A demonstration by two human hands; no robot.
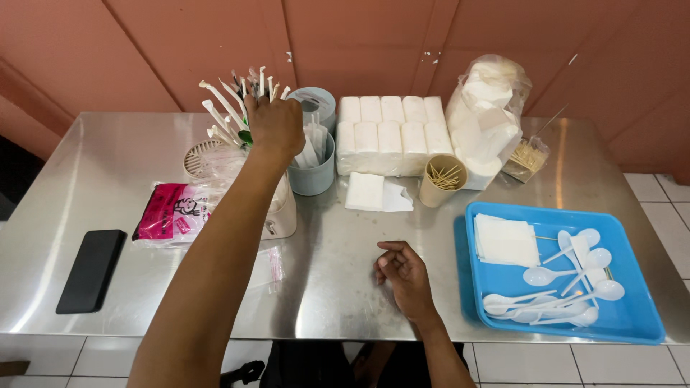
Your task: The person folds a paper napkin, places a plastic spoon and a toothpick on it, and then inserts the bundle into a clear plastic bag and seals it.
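Observation:
My left hand (275, 123) reaches far over the steel table (338, 237) and closes around a bunch of paper-wrapped straws (224, 108) that stand upright in a white holder (284, 208). My right hand (402, 271) rests on the table near the front edge, fingers loosely curled, holding nothing. A grey-blue cup (314, 172) with wrapped items stands just right of the left hand.
A blue tray (632, 316) at right holds white plastic spoons (568, 287) and napkins (506, 241). Tissue packs (392, 133), a toothpick cup (443, 179), a bag of white items (489, 108), a pink packet (167, 210) and a black phone (91, 269) lie around.

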